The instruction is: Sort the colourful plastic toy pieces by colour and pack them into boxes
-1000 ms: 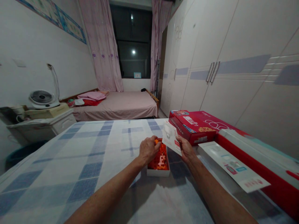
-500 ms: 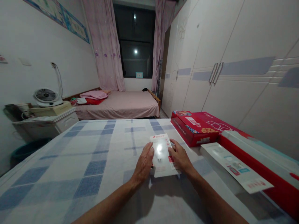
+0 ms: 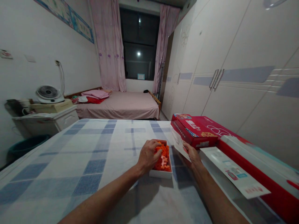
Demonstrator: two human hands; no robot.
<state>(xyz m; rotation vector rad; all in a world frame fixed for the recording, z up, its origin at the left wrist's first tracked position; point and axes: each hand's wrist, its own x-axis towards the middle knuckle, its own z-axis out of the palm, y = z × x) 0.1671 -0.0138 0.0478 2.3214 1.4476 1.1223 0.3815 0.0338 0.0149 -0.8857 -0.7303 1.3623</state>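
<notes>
A small white box (image 3: 160,174) without its cover sits on the checked cloth in front of me, filled with bright orange crinkled pieces (image 3: 164,158). My left hand (image 3: 149,155) reaches over the box's left side, thumb and fingers apart above the orange pieces. Whether its fingertips touch them I cannot tell. To the right of the box, my right hand (image 3: 192,154) grips a thin white printed card (image 3: 179,143), tilted and lifted off the cloth. The card's near end is partly behind my fingers.
A red printed box (image 3: 196,127) lies at the right. Beside it are a long red-and-white box (image 3: 254,161) and a white printed panel (image 3: 235,172) jutting over the cloth (image 3: 93,168). A bed (image 3: 123,102) stands beyond, wardrobes line the right, and a fan (image 3: 49,93) is at left.
The white printed card has come off the small box and moved right in my right hand, uncovering the orange pieces. My left hand has shifted from the box's side to over its contents.
</notes>
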